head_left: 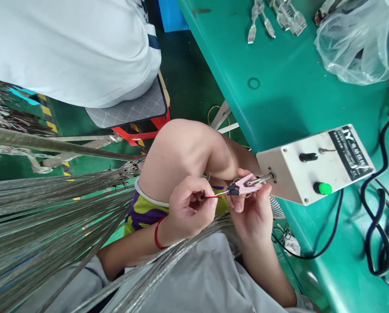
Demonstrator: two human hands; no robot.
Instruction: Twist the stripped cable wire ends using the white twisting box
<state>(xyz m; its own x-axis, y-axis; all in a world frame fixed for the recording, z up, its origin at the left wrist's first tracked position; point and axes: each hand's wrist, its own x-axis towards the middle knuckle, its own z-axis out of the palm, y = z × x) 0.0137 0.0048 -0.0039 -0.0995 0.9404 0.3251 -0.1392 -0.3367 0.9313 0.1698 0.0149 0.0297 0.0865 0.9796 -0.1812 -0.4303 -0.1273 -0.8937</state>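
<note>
My left hand (192,208) is closed in a pinch on the stripped end of a cable. Thin red and white wires (218,195) stick out from its fingertips, and a green one stands apart above them. The wires reach the black tips of a pink spring clip (246,184), which is mounted on the metal shaft (262,178) of a white box-shaped machine (298,167). My right hand (251,213) grips the clip, thumb on one side and fingers on the other. Whether the clip's tips hold a wire, I cannot tell.
A bundle of long grey cables (83,217) runs across my lap from the left. Black cords (381,217) lie on the green table (279,100), with a plastic bag (357,48) and USB connectors (288,17) at the back. Another person (77,48) sits on a stool to the left.
</note>
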